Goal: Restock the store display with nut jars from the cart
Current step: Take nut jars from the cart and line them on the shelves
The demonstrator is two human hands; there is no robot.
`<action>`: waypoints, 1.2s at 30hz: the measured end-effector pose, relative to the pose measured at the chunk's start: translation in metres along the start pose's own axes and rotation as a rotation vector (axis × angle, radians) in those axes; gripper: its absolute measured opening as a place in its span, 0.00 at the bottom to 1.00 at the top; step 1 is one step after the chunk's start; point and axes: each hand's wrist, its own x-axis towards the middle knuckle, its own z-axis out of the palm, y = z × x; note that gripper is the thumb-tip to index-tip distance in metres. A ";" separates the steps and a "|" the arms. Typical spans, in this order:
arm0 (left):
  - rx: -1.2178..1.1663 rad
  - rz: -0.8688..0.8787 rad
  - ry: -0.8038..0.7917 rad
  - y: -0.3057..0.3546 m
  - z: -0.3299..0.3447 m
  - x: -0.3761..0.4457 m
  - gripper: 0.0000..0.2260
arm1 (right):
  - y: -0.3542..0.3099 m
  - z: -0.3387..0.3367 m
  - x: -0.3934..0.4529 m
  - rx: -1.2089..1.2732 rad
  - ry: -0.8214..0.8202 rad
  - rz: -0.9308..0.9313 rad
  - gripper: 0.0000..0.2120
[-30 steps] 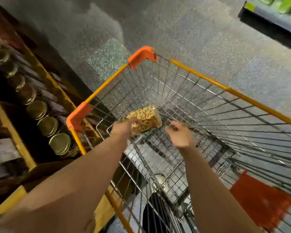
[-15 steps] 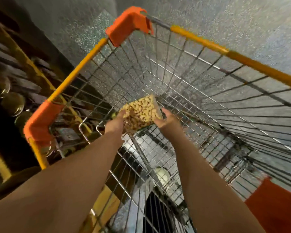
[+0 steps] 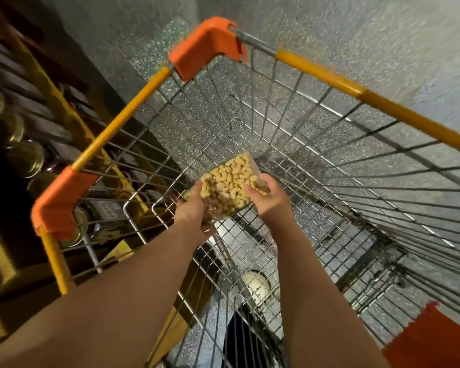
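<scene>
The right hand [image 3: 270, 199], apart earlier, is now gripping the clear plastic jar of cashews [image 3: 230, 188] opposite the left hand [image 3: 194, 211], fingers curled round it, inside the orange-cornered wire shopping cart [image 3: 316, 75], wire walls well clear.

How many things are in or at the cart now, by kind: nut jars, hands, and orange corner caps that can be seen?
Nut jar: 1, gripped by both hands
Hands: 2, left hand and right hand
Orange corner caps on the cart: 2, far and near
Total: 5
</scene>
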 end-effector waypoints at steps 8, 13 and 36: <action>-0.180 0.077 -0.095 0.000 0.001 -0.046 0.32 | -0.024 -0.020 -0.050 0.069 0.126 -0.066 0.15; -0.238 0.138 -0.104 0.005 -0.013 -0.088 0.33 | -0.047 -0.017 -0.095 0.109 0.168 -0.169 0.22; -0.274 0.724 -0.073 -0.032 -0.241 -0.247 0.26 | -0.108 0.084 -0.342 0.251 0.296 -0.482 0.11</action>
